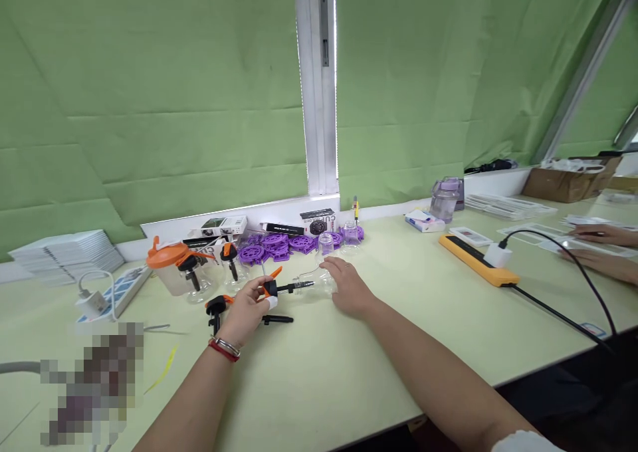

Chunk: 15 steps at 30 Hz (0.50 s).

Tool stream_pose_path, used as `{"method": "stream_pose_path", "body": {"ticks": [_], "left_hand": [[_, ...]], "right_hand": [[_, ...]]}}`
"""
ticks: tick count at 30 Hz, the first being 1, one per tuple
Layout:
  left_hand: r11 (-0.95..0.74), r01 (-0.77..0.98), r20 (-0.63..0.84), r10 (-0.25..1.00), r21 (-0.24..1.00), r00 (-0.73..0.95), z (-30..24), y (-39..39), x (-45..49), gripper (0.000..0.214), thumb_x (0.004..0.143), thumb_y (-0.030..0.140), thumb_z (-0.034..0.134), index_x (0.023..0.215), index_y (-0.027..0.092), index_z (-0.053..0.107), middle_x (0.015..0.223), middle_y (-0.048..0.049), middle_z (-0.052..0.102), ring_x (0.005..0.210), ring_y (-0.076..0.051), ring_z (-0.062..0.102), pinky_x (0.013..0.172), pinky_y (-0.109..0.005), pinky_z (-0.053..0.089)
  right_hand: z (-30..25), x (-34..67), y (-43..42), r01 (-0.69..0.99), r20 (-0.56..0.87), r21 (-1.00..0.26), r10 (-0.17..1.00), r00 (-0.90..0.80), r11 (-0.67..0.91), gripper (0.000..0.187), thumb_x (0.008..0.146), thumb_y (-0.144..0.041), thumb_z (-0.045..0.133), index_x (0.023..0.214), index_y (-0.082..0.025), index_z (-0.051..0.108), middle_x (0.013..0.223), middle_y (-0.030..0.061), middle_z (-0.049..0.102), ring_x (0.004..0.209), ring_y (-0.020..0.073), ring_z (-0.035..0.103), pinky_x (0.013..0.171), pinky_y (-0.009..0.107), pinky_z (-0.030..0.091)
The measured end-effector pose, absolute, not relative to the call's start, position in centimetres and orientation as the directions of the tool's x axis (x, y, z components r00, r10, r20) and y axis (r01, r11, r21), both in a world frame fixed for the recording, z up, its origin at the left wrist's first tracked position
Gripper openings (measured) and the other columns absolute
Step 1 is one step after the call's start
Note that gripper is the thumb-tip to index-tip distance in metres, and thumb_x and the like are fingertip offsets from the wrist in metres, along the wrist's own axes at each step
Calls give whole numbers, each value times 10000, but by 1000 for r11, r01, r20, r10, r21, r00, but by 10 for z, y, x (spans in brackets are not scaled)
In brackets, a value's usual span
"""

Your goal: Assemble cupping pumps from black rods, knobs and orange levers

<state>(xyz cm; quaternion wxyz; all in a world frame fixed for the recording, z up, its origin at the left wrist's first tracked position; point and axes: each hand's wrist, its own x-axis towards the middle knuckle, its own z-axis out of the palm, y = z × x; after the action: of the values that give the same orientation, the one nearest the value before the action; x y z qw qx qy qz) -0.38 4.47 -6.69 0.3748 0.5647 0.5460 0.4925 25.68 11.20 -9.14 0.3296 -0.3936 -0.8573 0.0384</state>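
Observation:
My left hand [249,311] grips a black-and-orange spray head [270,288]. Its black stem reaches rightward into the neck of a clear bottle [319,284], which is tipped on its side. Around the bottle's body, my right hand [353,287] is closed, with its underside partly hidden. Another black-and-orange spray head [216,306] is on the table beside my left wrist, and a black tube [278,319] shows just below my left fingers. Two clear bottles with black tops, the nearer bottle [200,291] and the farther bottle [232,269], stand behind my left hand.
A clear container with an orange lid [169,255] stands at the left, near a white power strip [124,289]. Purple plastic rings [274,244] and small clear jars [326,242] line the back. Rightward are a yellow power strip [478,262] and another person's hands [601,262].

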Motion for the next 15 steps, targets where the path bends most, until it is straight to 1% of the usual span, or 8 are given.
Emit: {"method": "stream_pose_path", "body": {"ticks": [3, 8, 11, 15], "left_hand": [[-125, 251, 151, 985, 960, -87, -68, 44, -3, 513, 648, 248, 663, 1144, 184, 551, 1032, -67, 623, 905, -180, 570, 766, -302, 443], [-184, 284, 218, 972, 941, -93, -71, 46, -4, 479, 641, 237, 649, 1114, 191, 581, 1116, -85, 600, 1027, -216, 560, 805, -317, 451], [-196, 284, 227, 971, 939, -78, -73, 47, -2, 472, 635, 225, 642, 1102, 189, 590, 1146, -86, 584, 1030, -217, 566, 821, -328, 456], [-200, 265, 221, 974, 943, -54, -74, 46, 0, 491, 631, 211, 639, 1118, 181, 584, 1125, -83, 599, 1014, -217, 577, 837, -345, 457]], "right_hand": [[-91, 252, 107, 642, 537, -311, 687, -490, 701, 762, 568, -8, 512, 1305, -191, 450, 1387, 95, 412, 1303, 239, 326, 1087, 419, 268], [-87, 248, 101, 618, 533, -324, 678, -506, 717, 739, 588, -48, 533, 1306, -201, 445, 1390, 97, 410, 1300, 244, 332, 1080, 432, 271], [-85, 246, 98, 607, 537, -319, 667, -517, 728, 730, 593, -60, 542, 1303, -201, 448, 1380, 97, 420, 1293, 243, 340, 1077, 428, 271], [-84, 242, 95, 596, 548, -313, 653, -522, 740, 729, 604, -81, 566, 1311, -208, 441, 1375, 102, 424, 1294, 250, 340, 1076, 439, 262]]}}
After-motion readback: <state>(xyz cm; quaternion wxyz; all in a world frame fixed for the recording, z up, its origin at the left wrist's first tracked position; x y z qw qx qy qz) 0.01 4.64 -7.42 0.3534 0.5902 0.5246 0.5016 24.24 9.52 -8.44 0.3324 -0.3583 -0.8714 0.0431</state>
